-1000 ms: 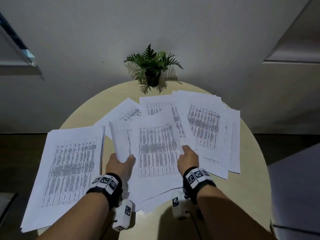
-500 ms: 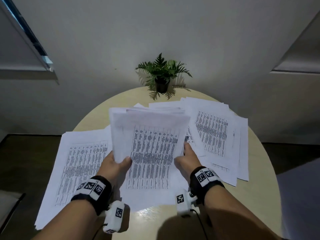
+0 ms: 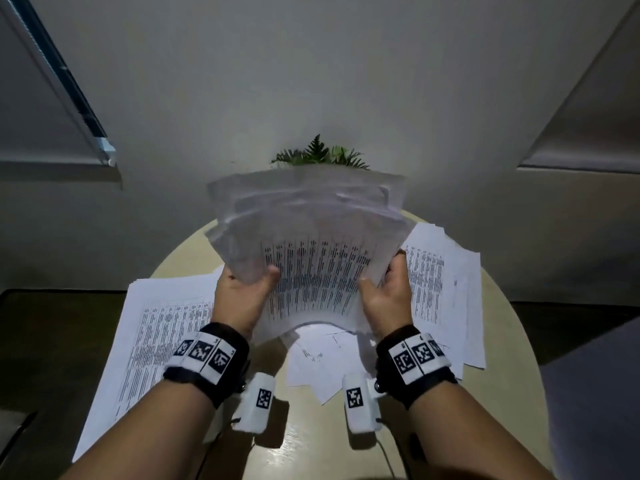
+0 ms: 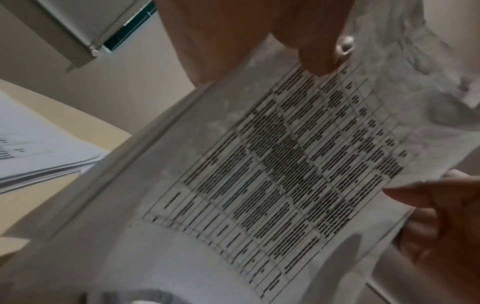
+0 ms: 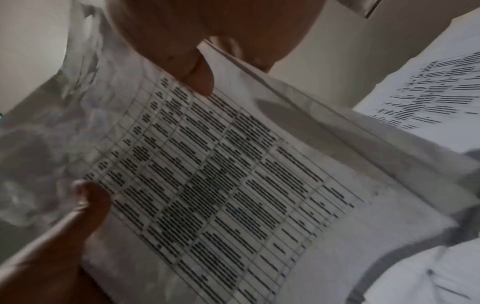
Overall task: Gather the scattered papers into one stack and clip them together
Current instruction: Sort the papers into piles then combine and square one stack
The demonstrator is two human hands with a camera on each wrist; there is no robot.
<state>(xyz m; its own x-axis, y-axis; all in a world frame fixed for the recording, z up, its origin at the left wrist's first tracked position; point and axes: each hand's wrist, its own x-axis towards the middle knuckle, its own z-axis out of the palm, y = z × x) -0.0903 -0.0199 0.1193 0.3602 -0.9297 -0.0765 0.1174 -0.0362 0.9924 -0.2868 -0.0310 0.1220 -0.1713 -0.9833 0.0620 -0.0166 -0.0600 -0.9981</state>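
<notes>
Both grips clamped on a bundle of papers (image 3: 311, 258), left hand (image 3: 242, 303) & right hand (image 3: 386, 299), held up off the worktop (image 3: 502, 393). Approx. a third gathered; left pile (image 3: 152, 337), right pile (image 3: 446, 289) & loose sheets below remain. No clip in sight yet.

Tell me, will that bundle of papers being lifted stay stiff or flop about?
Probably floppy: the lifted bundle already bows between the left hand and right hand. Its top edges fan apart, so sheets may slip out of line.
</notes>
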